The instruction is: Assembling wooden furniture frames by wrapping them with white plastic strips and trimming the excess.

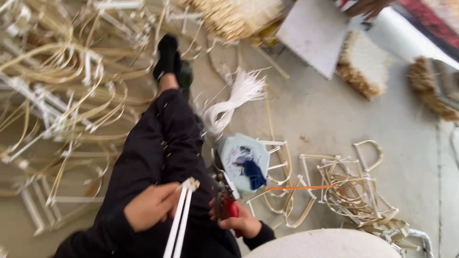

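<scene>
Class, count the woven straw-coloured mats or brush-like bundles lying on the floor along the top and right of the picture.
3: a large one at top centre, one beside the white board, one at the right edge. Others may lie outside the view.

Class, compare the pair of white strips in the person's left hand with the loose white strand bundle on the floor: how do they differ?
The pair of white strips is straight, stiff-looking and held in the left hand; the loose white strand bundle holds many thin strands, curves, fans out and lies unheld on the floor. Both are white.

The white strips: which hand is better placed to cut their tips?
Probably the right hand: it already holds the red-handled cutters, beside the tips of the white strips. The left hand is occupied gripping those strips.
</scene>
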